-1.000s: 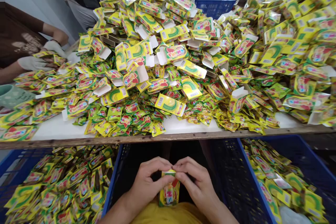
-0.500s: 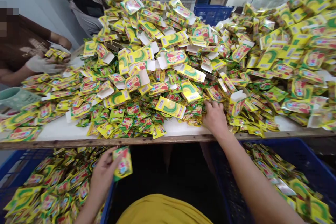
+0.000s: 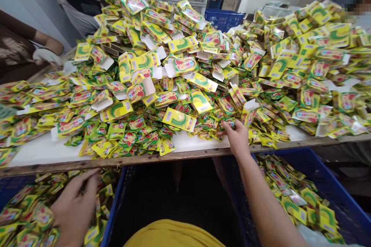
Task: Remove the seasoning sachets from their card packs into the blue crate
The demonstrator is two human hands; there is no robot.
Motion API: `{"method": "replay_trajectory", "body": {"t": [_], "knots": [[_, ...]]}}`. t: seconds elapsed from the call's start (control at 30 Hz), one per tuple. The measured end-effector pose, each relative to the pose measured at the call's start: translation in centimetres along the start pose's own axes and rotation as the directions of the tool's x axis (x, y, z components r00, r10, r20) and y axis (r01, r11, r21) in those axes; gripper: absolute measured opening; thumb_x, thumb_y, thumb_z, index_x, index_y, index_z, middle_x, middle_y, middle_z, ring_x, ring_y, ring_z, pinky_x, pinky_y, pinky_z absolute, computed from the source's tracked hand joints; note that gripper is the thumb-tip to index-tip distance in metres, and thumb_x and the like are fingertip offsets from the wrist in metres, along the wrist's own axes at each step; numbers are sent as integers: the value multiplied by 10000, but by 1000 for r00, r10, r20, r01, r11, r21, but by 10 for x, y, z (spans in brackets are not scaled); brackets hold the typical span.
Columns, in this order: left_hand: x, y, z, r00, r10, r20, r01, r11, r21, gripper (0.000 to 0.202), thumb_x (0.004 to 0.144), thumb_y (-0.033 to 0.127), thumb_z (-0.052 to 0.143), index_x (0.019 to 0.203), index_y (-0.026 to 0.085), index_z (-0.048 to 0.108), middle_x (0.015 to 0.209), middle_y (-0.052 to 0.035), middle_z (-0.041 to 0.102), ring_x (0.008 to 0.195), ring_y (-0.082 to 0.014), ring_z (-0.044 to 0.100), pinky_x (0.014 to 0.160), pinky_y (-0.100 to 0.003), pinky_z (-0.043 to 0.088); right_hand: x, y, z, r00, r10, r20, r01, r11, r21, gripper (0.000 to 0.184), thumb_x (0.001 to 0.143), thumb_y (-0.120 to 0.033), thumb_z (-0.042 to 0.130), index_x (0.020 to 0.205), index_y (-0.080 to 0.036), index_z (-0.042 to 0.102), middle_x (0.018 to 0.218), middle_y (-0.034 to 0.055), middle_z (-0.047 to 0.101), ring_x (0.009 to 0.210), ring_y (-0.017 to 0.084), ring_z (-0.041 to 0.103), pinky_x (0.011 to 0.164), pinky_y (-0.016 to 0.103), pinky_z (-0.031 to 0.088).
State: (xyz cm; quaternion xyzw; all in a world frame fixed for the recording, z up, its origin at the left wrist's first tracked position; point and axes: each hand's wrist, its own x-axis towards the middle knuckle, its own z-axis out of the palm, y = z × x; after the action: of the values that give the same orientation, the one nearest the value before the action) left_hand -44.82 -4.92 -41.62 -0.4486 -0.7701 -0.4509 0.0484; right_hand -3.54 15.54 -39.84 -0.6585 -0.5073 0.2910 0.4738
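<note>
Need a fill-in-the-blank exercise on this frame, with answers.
1. The person's bare ____ hand is at the left-side blue plastic basket.
2. The bare right hand is at the small glossy yellow-and-green packets on the ____ tabletop.
3. The co-worker's hand at far left wears a white ____.

Missing words: left; white; glove.

The left hand (image 3: 74, 207), blurred, sits at lower left, fingers (image 3: 92, 185) pointing toward the upper right. The right forearm (image 3: 265, 197) slants up from the lower right — wrist (image 3: 244, 155) roughly straight — to the right hand (image 3: 239, 138), right of centre, its fingers bent.
</note>
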Motion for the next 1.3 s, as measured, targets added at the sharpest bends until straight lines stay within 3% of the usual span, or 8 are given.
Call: {"method": "replay_trajectory", "body": {"t": [0.1,0.33,0.5,0.67,0.87,1.0,1.1,1.3], "knots": [[-18,69,33,926,262,272,-189,945,-268,159,810,184,592,906,228,710,909,-10,727,846,-185,685,857,-310,532,-1,-4,14,995,26,96,-25,1000,-13,421,679,-415,645,1015,-164,603,743,14,635,473,138,530,469,274,439],[-34,169,108,540,666,515,-233,706,-669,269,887,71,443,964,179,676,918,-57,710,884,-150,660,831,-262,533,-8,-5,-5,931,-14,366,34,998,-48,241,616,-354,706,766,-166,695,671,-3,645,651,175,566,630,290,456],[-19,218,164,510,638,576,-487,767,-418,441,874,64,441,1306,137,492,1342,-162,517,1178,-264,552,962,-406,493,-21,2,-27,987,22,162,-30,999,46,297,653,-421,728,637,-180,556,571,-30,544,534,130,479,512,244,386],[-12,229,170,366,550,750,-678,710,-190,308,826,35,462,1060,147,627,1149,-129,607,847,-240,676,727,-361,568,-17,6,-36,992,21,126,-37,991,129,337,645,-453,736,776,-166,618,674,12,615,581,156,531,546,274,425],[-8,203,147,441,554,706,-491,807,-327,312,874,250,576,1181,217,623,1373,-112,517,1047,-264,647,913,-411,537,18,-7,-10,872,-341,352,454,831,-321,103,712,-238,686,804,-193,698,907,74,683,892,252,570,812,376,437],[-12,209,154,586,412,698,48,842,-537,222,882,264,558,1026,193,711,1242,-84,630,983,-222,681,840,-352,589,18,-7,2,831,-400,386,550,690,-470,103,746,-167,636,829,-187,693,885,95,674,879,261,563,833,394,423],[-14,226,162,523,211,826,429,771,-470,254,878,252,526,1039,140,688,1101,-101,678,650,-154,704,488,-253,589,5,4,-7,852,-453,264,522,781,-343,80,772,-228,622,813,-199,684,884,83,686,876,253,587,819,398,440],[-8,251,178,591,332,735,98,875,-474,218,852,142,522,969,157,705,988,-96,711,805,-200,697,723,-316,582,-19,6,-21,987,-130,-93,132,991,21,273,733,-444,669,798,-180,652,756,45,658,682,204,589,633,347,478]]}}
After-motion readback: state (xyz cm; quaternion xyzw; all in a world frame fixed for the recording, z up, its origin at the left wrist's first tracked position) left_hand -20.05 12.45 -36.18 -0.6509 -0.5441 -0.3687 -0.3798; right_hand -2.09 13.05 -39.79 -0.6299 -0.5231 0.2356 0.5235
